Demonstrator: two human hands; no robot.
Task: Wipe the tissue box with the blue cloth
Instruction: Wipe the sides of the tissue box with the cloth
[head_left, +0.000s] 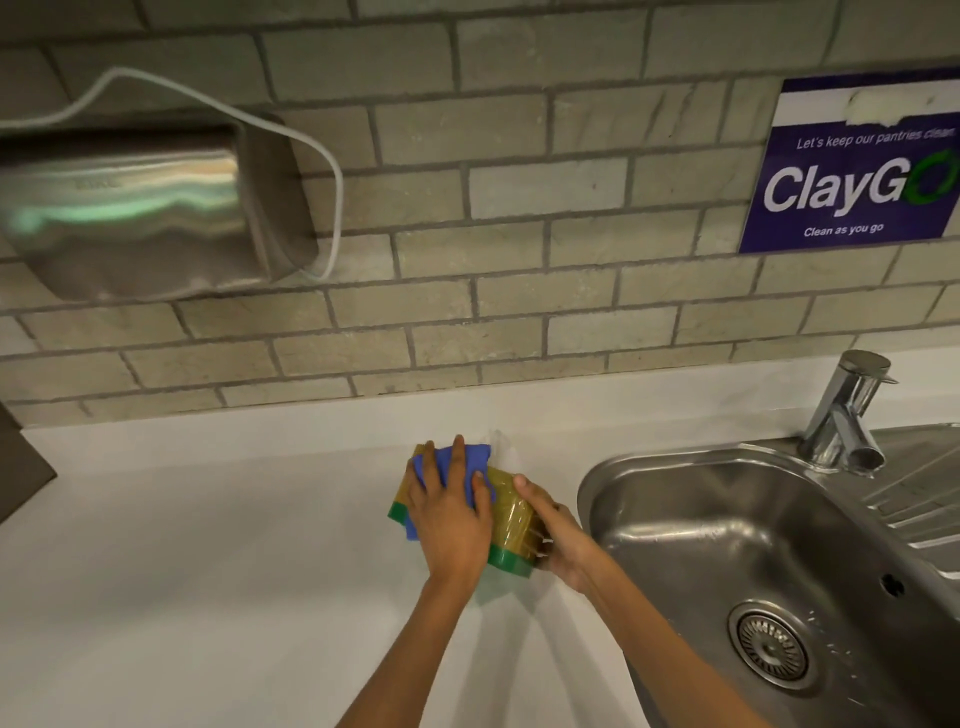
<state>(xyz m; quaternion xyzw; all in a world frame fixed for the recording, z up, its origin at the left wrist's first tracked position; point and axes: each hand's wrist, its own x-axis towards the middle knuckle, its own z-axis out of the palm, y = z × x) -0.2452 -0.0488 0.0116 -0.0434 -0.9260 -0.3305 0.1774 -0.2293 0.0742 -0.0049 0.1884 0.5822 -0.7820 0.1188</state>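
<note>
A yellow tissue box (511, 512) with green bands at its ends lies on the white counter (208, 571), just left of the sink. A white tissue sticks up at its far side. My left hand (452, 514) lies flat on top of the box and presses the blue cloth (467, 465) against it; the cloth shows between and beyond the fingers and at the left edge of the box. My right hand (558, 532) grips the right side of the box, thumb on top.
A steel sink (753, 545) with a drain and a chrome tap (844, 415) lies to the right. A steel hand dryer (140, 208) with a white cable hangs on the tiled wall at upper left. A purple sign (852, 166) hangs at upper right.
</note>
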